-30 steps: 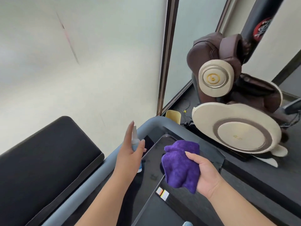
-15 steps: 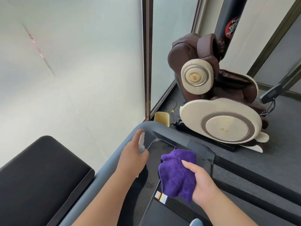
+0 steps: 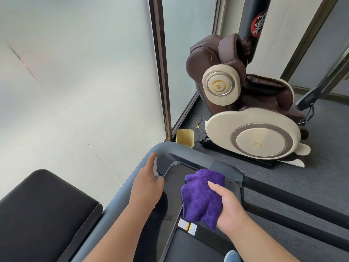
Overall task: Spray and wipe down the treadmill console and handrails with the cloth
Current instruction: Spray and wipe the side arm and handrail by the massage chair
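A person's left hand (image 3: 146,186), grip closed on a small clear spray bottle (image 3: 156,170), has shifted toward the glossy black treadmill console (image 3: 174,188) at 12 o'clock; the right hand (image 3: 226,208) grips a bunched purple microfibre cloth (image 3: 202,195) above it, wiping likely next.

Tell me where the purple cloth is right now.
In the head view, the purple cloth is bunched in the right hand, over the right part of the treadmill console, beside the left hand.

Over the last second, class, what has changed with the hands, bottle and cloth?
The camera view swung left. The left hand closed more around the spray bottle, forefinger raised over its nozzle. Unchanged: the right hand grips the purple cloth above the console.
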